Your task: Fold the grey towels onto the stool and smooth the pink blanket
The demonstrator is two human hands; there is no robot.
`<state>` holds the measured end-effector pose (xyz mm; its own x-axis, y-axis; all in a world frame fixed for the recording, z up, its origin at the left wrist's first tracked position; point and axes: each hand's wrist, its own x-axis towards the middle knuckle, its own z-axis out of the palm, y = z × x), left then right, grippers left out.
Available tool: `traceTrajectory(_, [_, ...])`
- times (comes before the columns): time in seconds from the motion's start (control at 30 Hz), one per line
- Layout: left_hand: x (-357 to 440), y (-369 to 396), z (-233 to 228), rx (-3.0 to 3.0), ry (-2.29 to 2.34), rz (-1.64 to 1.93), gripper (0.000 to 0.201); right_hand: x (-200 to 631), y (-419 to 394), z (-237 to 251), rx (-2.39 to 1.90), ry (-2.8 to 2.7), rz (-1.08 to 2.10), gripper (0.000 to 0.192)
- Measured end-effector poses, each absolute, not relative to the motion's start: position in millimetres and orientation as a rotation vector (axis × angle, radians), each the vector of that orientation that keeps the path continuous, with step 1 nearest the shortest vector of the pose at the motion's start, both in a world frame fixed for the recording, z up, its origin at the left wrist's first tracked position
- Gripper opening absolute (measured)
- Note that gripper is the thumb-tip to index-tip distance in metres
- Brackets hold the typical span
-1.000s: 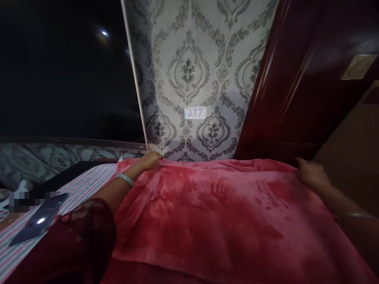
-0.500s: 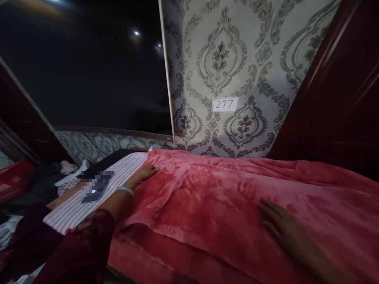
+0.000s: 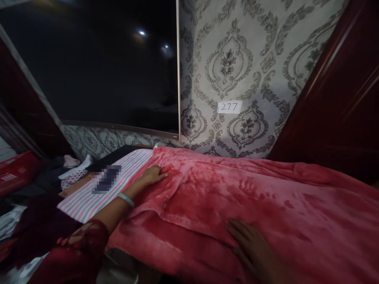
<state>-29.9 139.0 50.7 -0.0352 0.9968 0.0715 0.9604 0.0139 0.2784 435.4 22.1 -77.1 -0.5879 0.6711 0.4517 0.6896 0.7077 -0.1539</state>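
A plush pink-red blanket (image 3: 242,197) lies spread over a raised surface, folded in layers. My left hand (image 3: 154,175) rests flat on the blanket's left edge, fingers apart, a pale bangle on the wrist and a dark red lace sleeve below. Lower down, my right hand (image 3: 254,246) lies flat on the blanket near its front fold, fingers spread. Neither hand grips anything.
A striped pink-and-white cloth (image 3: 100,191) lies left of the blanket with a dark phone (image 3: 107,178) on it. Clothes and a red box (image 3: 16,175) sit at far left. Patterned wallpaper with a "277" label (image 3: 229,107), a dark screen (image 3: 97,67) and a red wooden panel (image 3: 340,94) stand behind.
Both hands slid back from the blanket's far edge toward me, the right one moving left and down across the blanket. The view shifted left.
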Motion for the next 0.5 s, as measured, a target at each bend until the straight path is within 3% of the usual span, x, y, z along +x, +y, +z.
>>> traceTrajectory(0.1, [-21,123,57,2.058,2.109,0.391,0.022,433,22,-77,-1.029,-2.412,-0.103,0.045])
traceTrajectory(0.2, [-2,108,66,2.060,2.007,0.442,0.028,433,20,-78,-1.023,-2.408,-0.121,0.045])
traceTrajectory(0.4, [42,65,57,1.493,1.237,0.595,0.039,432,20,-81,-1.055,-2.394,-0.142,0.043])
traceTrajectory(0.5, [40,57,44,1.339,1.200,0.685,0.033,432,20,-79,-1.053,-2.400,-0.131,0.044])
